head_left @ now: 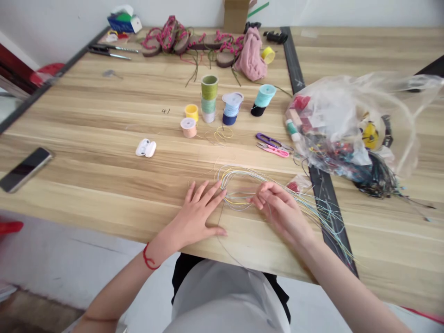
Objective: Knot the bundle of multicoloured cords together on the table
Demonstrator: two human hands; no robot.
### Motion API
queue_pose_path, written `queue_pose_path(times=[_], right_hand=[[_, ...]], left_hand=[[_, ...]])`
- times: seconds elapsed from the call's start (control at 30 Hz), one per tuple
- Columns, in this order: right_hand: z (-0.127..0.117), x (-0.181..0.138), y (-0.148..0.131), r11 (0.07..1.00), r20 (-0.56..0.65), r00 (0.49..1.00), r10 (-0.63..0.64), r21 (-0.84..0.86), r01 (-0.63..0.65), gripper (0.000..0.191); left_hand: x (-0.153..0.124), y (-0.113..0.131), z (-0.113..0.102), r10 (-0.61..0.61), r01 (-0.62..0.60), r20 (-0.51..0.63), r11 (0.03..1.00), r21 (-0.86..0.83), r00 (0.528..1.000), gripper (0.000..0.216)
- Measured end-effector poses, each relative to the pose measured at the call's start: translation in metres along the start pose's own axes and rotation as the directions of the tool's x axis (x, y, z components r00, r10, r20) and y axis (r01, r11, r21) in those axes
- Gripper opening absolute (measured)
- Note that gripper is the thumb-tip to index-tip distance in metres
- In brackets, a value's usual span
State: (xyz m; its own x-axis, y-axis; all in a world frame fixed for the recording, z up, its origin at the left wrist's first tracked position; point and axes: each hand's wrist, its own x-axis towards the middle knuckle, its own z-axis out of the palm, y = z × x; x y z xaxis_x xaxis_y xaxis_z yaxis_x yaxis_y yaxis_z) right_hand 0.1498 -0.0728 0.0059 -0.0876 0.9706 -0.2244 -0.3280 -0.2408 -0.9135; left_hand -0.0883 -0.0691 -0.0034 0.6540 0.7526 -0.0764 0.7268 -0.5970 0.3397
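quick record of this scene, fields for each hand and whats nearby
left: left hand spread on the pale wood-grain table, fingertips at the thin multicoloured cords
right: right hand pinching those cords
wrist: red string bracelet on left
nearby: purple-handled snips, pink-handled snips, pale blue thread spool

You had wooden table [69,111] before you: phone [26,169] near left edge, white earbud case [145,148] mid-table. Thread spools [209,99] stood stacked farther out, purple and pink thread snips [272,145] to their right. Clear plastic bag [347,120] of craft supplies lay right. Beaded sandals [190,44] and pink cloth [250,55] sat along far edge.
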Motion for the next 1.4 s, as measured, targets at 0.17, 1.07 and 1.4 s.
queue_pose_path(times=[0.17, 1.07, 1.4], right_hand=[[-0.004, 0.037, -0.011, 0.997, -0.056, 0.995, -0.077, 0.010, 0.077, 0.024], [0.002, 0.042, -0.015, -0.162, 0.624, 0.767, -0.151, -0.781, 0.603, 0.022], [-0.013, 0.039, -0.016, -0.164, 0.611, 0.777, -0.155, -0.791, 0.589, 0.024]], left_hand=[[0.001, 0.001, -0.001, -0.003, 0.003, 0.011, 1.000, 0.002, 1.000, 0.095], [0.001, 0.007, -0.003, 0.000, 0.000, -0.006, 0.998, 0.060, 1.000, 0.098], [0.001, 0.006, -0.002, 0.005, -0.005, -0.016, 0.998, 0.055, 1.000, 0.097]])
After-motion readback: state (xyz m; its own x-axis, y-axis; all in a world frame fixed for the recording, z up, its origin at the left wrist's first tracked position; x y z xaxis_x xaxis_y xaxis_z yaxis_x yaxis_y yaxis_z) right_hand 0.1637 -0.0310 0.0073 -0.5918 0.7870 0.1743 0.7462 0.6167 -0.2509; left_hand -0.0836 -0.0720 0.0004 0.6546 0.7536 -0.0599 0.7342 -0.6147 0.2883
